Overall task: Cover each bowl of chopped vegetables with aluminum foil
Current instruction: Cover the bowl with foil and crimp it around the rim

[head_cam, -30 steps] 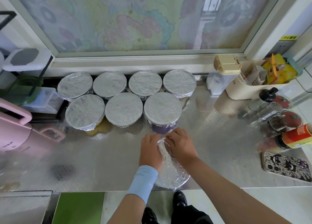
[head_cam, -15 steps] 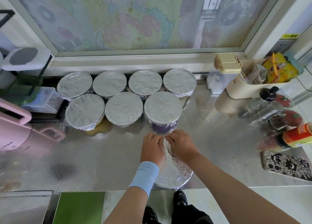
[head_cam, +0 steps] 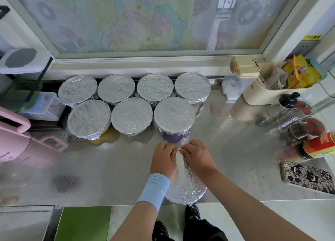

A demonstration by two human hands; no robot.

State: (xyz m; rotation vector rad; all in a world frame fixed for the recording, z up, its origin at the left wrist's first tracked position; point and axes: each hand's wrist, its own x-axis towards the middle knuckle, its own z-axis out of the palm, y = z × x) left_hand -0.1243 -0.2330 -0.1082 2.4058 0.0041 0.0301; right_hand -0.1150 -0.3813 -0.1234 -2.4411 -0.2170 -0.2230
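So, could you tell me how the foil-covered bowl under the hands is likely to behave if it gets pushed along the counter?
The bowl sits at the counter edge, so a push toward the person could probably tip it off. The metal surface looks smooth; it would likely slide. Its foil looks thin and would probably dent.

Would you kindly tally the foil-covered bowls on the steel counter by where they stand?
Round foil-covered bowls, back row by the window: 4
Round foil-covered bowls, second row: 3
Round foil-covered bowl under the hands, at the counter's near edge: 1
Total: 8
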